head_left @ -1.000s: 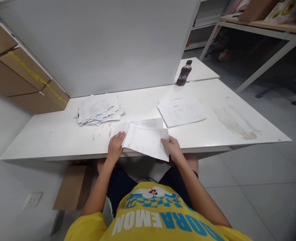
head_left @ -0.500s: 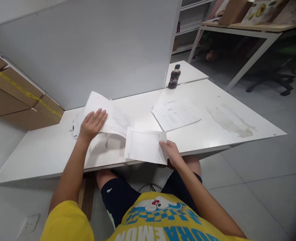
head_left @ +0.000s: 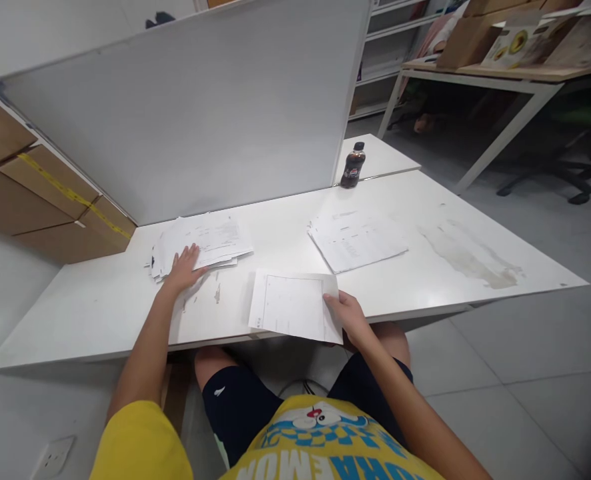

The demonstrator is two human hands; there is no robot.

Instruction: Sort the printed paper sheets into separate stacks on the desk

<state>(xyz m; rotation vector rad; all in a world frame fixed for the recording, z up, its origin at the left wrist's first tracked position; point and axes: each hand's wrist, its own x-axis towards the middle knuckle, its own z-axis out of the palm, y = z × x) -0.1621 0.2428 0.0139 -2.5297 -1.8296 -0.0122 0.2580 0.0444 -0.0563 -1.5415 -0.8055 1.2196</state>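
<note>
My left hand (head_left: 183, 270) lies with fingers spread on the near side of an untidy stack of printed papers (head_left: 215, 237) at the table's left. Between thumb and fingers, my right hand (head_left: 348, 313) pinches the right edge of a sheet of paper (head_left: 295, 303). That sheet bears a thin printed frame and is held over the table's front edge, above my lap. Beyond my right hand, a second pile of printed papers (head_left: 358, 240) rests on the white table (head_left: 275, 233), apart from the hand.
A dark cola bottle (head_left: 353, 165) stands at the back, beside the whiteboard (head_left: 200, 113). Cardboard boxes (head_left: 50, 200) are stacked at the left. Another desk (head_left: 480, 72) with boxes and a wheeled chair (head_left: 550, 180) are at the far right. A stain (head_left: 475, 257) marks the table's right side.
The lifted paper under my left hand now lies flat on the left stack, and that hand rests lower on it. My right hand still holds its sheet. The view has tilted up slightly.
</note>
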